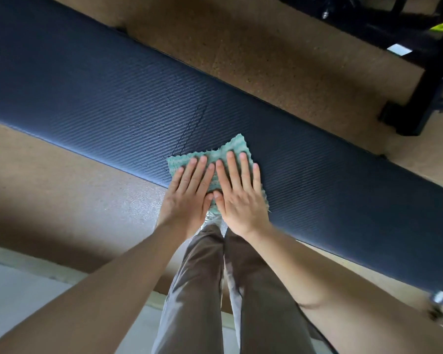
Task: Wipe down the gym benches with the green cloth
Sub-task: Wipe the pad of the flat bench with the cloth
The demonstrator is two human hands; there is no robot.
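The long dark ribbed worktop (87, 93) (a padded gym bench) carries, at its near edge, the left hand (189, 198) and right hand (238, 198), each grip flat with fingers straight, pressing the green cloth (230, 149) down.

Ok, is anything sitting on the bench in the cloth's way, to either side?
Nothing visible does. The left hand and right hand press flat on the cloth by the near edge of the bench, whose top shows bare on both sides. Only a stitched seam crosses it just beyond the cloth.
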